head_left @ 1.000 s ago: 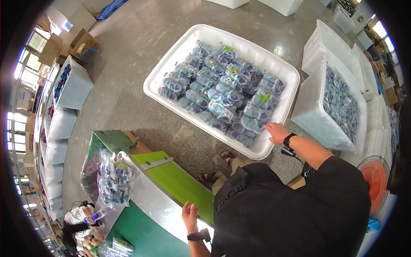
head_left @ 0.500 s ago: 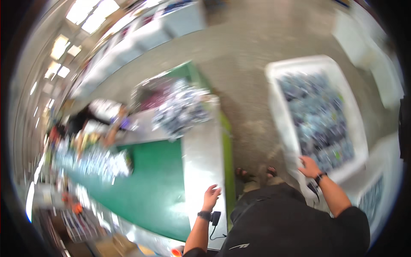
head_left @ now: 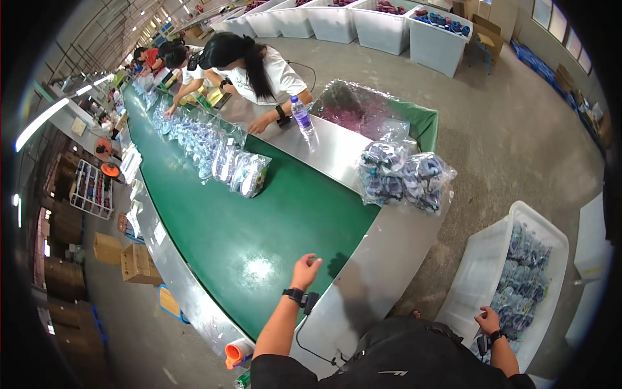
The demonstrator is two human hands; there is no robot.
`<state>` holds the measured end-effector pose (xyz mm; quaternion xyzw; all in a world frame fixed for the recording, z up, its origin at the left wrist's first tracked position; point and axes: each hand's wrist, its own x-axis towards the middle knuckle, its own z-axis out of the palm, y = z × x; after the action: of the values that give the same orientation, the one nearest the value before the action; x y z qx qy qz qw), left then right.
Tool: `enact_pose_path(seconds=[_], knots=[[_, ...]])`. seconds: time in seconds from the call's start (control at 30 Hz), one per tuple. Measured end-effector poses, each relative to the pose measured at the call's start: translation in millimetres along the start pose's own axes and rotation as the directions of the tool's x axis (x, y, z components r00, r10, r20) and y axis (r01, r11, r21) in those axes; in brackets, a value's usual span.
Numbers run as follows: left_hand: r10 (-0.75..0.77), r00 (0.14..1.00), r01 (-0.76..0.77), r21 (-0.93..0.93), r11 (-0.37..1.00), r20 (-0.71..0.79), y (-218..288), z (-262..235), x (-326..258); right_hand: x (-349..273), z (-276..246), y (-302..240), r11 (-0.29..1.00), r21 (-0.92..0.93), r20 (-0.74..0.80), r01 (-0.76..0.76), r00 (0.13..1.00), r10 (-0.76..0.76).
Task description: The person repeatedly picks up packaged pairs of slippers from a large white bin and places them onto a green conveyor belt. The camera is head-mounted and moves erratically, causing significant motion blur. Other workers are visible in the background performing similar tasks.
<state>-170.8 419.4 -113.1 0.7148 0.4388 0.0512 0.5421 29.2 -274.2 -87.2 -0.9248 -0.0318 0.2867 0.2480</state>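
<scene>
My left hand [head_left: 304, 271] hovers over the near part of the green conveyor belt [head_left: 259, 227], fingers loosely bent and apart, holding nothing. At the lower right, my right hand [head_left: 488, 320] is beside the inner rim of a white bin [head_left: 476, 272], also holding nothing, its fingers slightly curled and apart. I cannot tell whether it touches the rim. Inside that bin lie many clear bags of blue-grey shoes [head_left: 521, 275]. Further along the belt sits a row of similar bagged shoes [head_left: 243, 170]. More bagged shoes [head_left: 405, 175] are piled on the metal table end [head_left: 395, 240].
Across the belt, a person in a white shirt [head_left: 265, 78] leans over it, with other people beyond. A purple-capped bottle [head_left: 300, 113] stands on the metal ledge. A green-sided container [head_left: 424, 126] adjoins the table. An orange cup [head_left: 238, 353] is at the near edge.
My view has swung left toward the belt. My left hand has moved from the metal edge out over the green belt. My right hand stays by the white bin, now lower in view.
</scene>
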Motion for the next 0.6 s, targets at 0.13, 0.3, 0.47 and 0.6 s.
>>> enact_pose_path(seconds=[0.13,0.3,0.47,0.6], knots=[[0.093,0.989,-0.094,-0.001,0.996,-0.117,0.3,-50.6,89.9,-3.6,-7.3,-60.3,1.000,-0.022,-0.021,0.018,1.000,-0.018],[0.337,0.853,-0.220,0.312,0.924,-0.398,7.4,-118.2,231.1,-20.0,-4.5,-111.4,1.000,-0.004,0.021,-0.003,1.000,0.003],[0.448,0.723,-0.114,0.549,0.828,-0.526,22.8,-180.7,333.4,-45.4,-10.1,-134.5,0.990,-0.138,0.079,-0.020,0.996,0.031],[0.349,0.822,-0.037,0.568,0.822,-0.451,27.0,-193.3,364.1,-48.6,-16.9,-151.8,0.983,-0.163,0.070,-0.084,0.993,0.097]])
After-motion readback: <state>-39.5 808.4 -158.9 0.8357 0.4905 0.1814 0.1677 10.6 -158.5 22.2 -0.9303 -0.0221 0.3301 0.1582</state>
